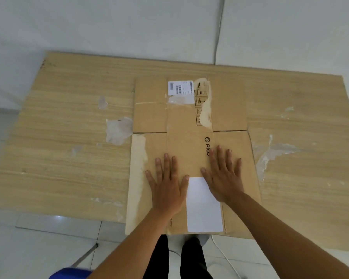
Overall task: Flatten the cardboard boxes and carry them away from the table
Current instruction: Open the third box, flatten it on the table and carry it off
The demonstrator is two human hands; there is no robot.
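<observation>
Head view shows a flattened brown cardboard box (189,127) lying opened out on the pale wood-grain table (69,137), its near edge reaching the table's front edge and seemingly jutting a little past it. The left hand (167,184) and right hand (223,174) both lie palm-down on the box with fingers straight and spread, one on either side of the top of a blank white rectangular label (205,208), gripping nothing. This looks like pressing the creases so the panels lie flat. The flaps lie level, so flattening seems nearly done and lifting is likely next. The front edge offers a place to slide fingers under. Bare table extends to either side, with torn scraps of clear tape (117,129) stuck to it beside the box.
</observation>
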